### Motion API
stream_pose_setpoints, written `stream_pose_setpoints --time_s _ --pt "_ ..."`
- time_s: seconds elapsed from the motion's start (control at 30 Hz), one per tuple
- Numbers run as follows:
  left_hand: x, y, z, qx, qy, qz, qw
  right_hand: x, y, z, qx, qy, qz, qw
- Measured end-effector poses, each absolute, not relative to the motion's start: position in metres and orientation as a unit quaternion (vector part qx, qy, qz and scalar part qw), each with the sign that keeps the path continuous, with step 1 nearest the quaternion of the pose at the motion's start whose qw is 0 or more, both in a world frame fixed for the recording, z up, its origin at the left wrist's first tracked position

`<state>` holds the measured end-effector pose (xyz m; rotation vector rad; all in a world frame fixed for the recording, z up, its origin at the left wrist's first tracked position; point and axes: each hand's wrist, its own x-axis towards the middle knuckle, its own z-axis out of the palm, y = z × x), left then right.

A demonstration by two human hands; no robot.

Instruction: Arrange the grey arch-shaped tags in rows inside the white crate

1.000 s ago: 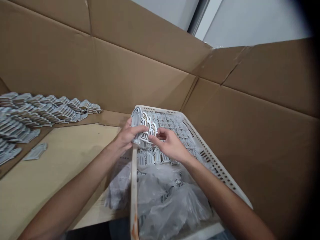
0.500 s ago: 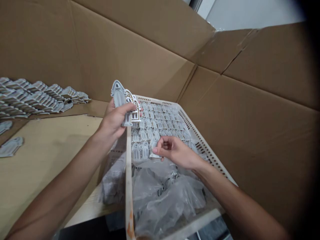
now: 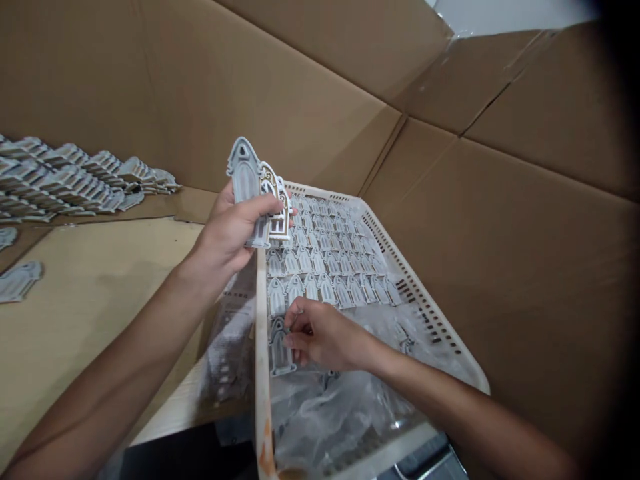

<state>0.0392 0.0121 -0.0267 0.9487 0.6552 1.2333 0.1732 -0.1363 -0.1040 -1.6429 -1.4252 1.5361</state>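
Observation:
My left hand (image 3: pixel 230 230) is closed around a small fanned bunch of flat arched window-shaped pieces (image 3: pixel 245 177). The front one is grey; those behind show white and gold scrollwork with panes. It is raised over the left rim of a white plastic basket (image 3: pixel 263 373). Inside the basket, my right hand (image 3: pixel 325 333) pinches the right edge of a single grey arched piece (image 3: pixel 280 350), which lies by the left wall on clear plastic film (image 3: pixel 340 413). Beyond it, similar arched pieces (image 3: pixel 313 260) lie in several overlapping rows. My right fingertips are partly hidden.
Tall cardboard walls (image 3: pixel 310 107) enclose the back and right. Stacked rows of arched pieces (image 3: pixel 75 180) stand at the far left, and a loose piece (image 3: pixel 20 281) lies on the pale tabletop (image 3: pixel 120 267). A plastic-wrapped bundle (image 3: pixel 230 340) sits just left of the basket.
My right hand has moved left and nearer to me, from the front row to a spot before it, where a piece now lies. My left hand still holds its bunch. The view has shifted slightly.

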Motion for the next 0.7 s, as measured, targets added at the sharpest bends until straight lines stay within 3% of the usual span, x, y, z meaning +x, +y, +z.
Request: stream_pose_setpoints --time_s 0.17,0.3,0.53,0.7 --pt "0.039 0.002 -0.023 0.425 0.271 0.506 0.699 0.168 -0.137 -0.104 -0.636 -0.637 0.398 0.179" --pt "0.039 0.001 -0.024 0.415 0.266 0.456 0.741 0.174 -0.135 -0.094 -0.637 -0.659 0.359 0.175" --pt "0.048 -0.003 -0.030 0.424 0.269 0.444 0.742 0.195 -0.119 -0.042 -0.620 -0.578 0.292 0.443" --pt "0.062 -0.008 -0.041 0.399 0.285 0.469 0.735 0.190 -0.100 -0.046 -0.606 -0.567 0.279 0.483"
